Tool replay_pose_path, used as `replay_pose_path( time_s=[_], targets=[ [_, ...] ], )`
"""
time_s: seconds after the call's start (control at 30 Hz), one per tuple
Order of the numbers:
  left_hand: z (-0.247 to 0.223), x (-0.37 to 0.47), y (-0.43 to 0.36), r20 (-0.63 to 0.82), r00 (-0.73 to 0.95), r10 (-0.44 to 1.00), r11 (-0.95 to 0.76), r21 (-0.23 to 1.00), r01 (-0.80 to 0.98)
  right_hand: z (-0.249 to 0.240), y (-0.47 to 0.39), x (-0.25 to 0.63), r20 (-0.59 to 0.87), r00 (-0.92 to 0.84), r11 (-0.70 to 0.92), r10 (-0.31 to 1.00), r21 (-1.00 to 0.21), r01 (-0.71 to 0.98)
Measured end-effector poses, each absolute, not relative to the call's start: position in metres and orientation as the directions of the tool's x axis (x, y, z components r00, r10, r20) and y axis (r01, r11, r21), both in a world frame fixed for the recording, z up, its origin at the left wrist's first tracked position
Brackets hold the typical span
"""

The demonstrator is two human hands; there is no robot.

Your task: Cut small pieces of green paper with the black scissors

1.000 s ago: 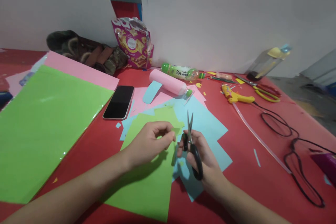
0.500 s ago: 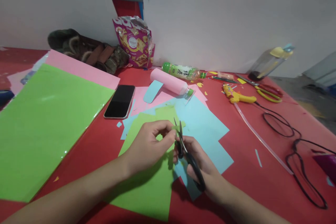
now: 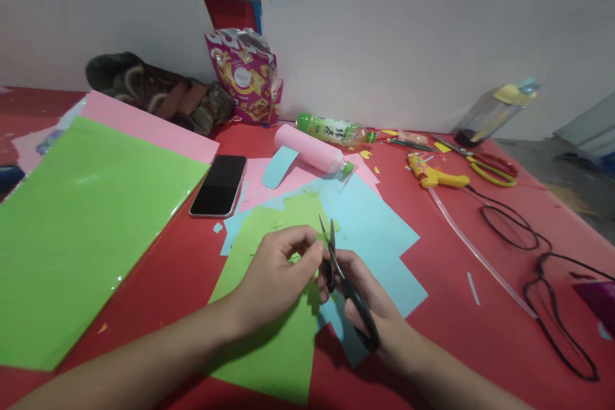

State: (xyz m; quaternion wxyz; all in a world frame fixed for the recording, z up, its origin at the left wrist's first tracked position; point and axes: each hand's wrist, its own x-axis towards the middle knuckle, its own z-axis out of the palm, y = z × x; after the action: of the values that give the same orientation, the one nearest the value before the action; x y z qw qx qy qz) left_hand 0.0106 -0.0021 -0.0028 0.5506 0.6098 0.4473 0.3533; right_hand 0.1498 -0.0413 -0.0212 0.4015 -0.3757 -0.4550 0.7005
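Note:
My right hand [image 3: 369, 291] is closed around the black handles of a pair of scissors [image 3: 356, 304], whose blades point away from me and stand slightly apart. Close against the blades, my left hand [image 3: 283, 269] pinches a small piece of green paper [image 3: 325, 241], mostly hidden by the fingers. Beneath both hands lies a green sheet [image 3: 269, 359] with small green scraps on it. Light blue paper [image 3: 379, 224] spreads out under and to the right of it. A bottle wrapped in pink paper [image 3: 310, 148] lies just beyond, with a blue paper strip [image 3: 278, 168] against it.
A phone [image 3: 219, 186] and a large green sheet in a clear sleeve [image 3: 96, 224] lie left. At the right are a yellow glue gun [image 3: 435, 176] with its cord, and red-yellow scissors [image 3: 490, 166]. A snack bag [image 3: 245, 80] and a green-labelled bottle [image 3: 334, 131] are at the back.
The scissors and right hand have shifted very slightly. My left hand has dipped a little, and less of the small green piece shows between the blades.

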Motion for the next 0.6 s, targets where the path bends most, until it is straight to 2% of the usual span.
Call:
replay_pose_path(
  time_s=[0.6],
  targets=[
    [-0.0079,0.017,-0.0097,-0.107,0.261,0.959,0.09,0.993,0.075,-0.0211,-0.0411,0.1494,-0.144,-0.394,-0.231,0.908,-0.956,-0.18]
  ],
)
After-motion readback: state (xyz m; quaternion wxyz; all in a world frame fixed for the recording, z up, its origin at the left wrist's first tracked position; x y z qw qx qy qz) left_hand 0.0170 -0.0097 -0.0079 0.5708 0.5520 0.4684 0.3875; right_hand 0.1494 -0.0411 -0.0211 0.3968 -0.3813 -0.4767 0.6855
